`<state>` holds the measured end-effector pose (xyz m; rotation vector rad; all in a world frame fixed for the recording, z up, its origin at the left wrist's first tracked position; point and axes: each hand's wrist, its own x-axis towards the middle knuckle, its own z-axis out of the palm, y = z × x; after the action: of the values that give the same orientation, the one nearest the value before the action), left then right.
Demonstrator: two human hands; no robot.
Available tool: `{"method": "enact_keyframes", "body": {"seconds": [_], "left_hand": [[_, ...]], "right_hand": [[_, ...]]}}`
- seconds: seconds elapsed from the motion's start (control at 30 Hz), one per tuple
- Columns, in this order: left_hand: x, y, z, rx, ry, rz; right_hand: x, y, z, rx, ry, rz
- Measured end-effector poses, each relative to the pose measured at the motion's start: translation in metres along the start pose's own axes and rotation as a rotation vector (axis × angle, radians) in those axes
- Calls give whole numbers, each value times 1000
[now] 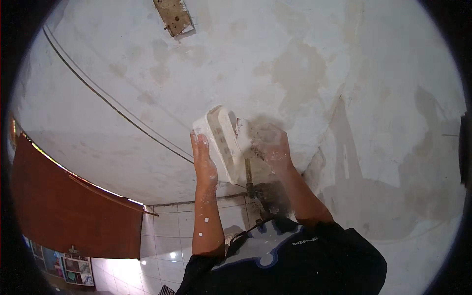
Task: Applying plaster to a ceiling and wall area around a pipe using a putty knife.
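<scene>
My left hand (pixel 203 160), spotted with white paste, is closed round the side of an oblong white plastic container (pixel 225 147), which is tilted and smeared inside with pale residue. Just right of it, my right hand (pixel 272 146), coated in pale paste, has its fingers curled at a white-coated flat piece (pixel 243 129), possibly a scraper, held beside the container's rim; its exact shape is hard to make out. Both hands are in front of a white, patchy plastered surface (pixel 305 69).
A pipe (pixel 248 172) runs below my hands to a dark area beside white tiles (pixel 164 231). A cable (pixel 105 102) crosses the plaster at left, and a stained board (pixel 173 17) is at the top. A brown panel (pixel 78 201) and a shelf unit (pixel 69 270) stand at lower left.
</scene>
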<state>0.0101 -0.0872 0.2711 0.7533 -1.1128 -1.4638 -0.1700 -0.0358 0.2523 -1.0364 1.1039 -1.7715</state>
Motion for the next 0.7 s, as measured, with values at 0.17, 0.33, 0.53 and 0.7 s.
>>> {"method": "enact_keyframes", "body": {"seconds": [0.17,0.33,0.53,0.7], "left_hand": [[2,2,8,38,57,17],[0,2,9,34,64,20],[1,-5,0,14,85,13],[-2,-9,1,-128,76,-18]], "right_hand": [[6,3,0,78,0,-90],[9,26,-4,-40,38,-83],[8,15,-2,244,43,167],[13,17,-13,404,-12,128]]}}
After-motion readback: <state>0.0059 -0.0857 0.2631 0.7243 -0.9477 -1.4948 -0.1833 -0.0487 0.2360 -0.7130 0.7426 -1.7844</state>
